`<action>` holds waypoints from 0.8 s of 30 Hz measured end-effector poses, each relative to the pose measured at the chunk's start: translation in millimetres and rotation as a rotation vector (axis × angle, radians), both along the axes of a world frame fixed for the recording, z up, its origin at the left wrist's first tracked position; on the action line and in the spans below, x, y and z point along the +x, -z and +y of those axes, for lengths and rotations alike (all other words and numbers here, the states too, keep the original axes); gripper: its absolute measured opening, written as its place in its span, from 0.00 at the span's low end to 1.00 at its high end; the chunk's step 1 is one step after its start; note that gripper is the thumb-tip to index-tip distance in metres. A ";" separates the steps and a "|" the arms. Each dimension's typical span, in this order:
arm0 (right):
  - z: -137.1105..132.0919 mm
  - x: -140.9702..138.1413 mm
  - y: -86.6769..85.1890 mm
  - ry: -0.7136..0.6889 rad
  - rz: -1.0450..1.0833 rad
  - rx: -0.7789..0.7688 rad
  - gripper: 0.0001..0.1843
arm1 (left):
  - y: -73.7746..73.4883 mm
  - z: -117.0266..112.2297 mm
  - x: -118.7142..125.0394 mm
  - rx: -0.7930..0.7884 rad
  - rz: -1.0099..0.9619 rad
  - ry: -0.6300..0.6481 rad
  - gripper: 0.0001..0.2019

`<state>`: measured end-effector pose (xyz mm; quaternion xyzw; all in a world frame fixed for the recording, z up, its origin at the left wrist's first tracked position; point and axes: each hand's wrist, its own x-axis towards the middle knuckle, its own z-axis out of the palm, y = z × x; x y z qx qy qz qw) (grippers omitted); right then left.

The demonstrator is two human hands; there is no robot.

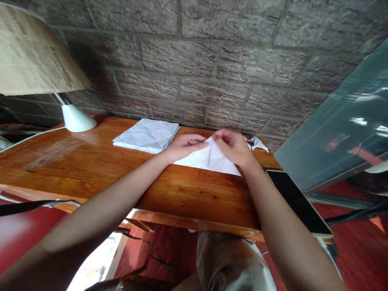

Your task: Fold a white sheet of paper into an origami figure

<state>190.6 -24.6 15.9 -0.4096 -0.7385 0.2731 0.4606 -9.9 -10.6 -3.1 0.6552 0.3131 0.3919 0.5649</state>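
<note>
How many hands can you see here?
2: the left hand holds the white sheet to the left of its raised peak, and the right hand holds it at the peak. No other hand shows.

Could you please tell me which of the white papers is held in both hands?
The middle sheet: the left hand and right hand grip its top, while the paper stack at left and folded paper at right lie unheld.
</note>
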 end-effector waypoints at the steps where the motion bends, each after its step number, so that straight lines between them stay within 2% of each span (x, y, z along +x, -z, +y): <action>1: -1.0 -3.9 1.8 -0.003 -0.009 0.013 0.16 | 1.2 -1.9 0.8 -0.019 0.045 0.063 0.22; 3: -2.2 -9.2 5.3 -0.017 -0.039 0.028 0.15 | 3.9 -3.3 1.2 -0.034 0.111 0.132 0.20; 6: -2.6 -11.1 7.3 -0.033 -0.047 0.021 0.16 | 6.7 -1.7 0.5 -0.021 0.117 0.112 0.18; 12: 1.3 2.3 3.6 -0.140 -0.001 -0.149 0.22 | 6.6 5.0 -1.9 -0.055 -0.096 -0.136 0.20; 15: 5.5 9.1 3.5 -0.046 0.013 -0.139 0.20 | 6.4 8.4 -2.3 -0.095 -0.178 -0.224 0.22; 19: 7.3 11.4 2.5 0.038 0.086 -0.123 0.19 | 7.5 10.4 -1.7 -0.104 -0.215 -0.198 0.24; 24: 3.5 10.3 0.5 0.010 0.029 -0.168 0.19 | 12.5 9.5 -2.7 -0.100 -0.163 -0.158 0.23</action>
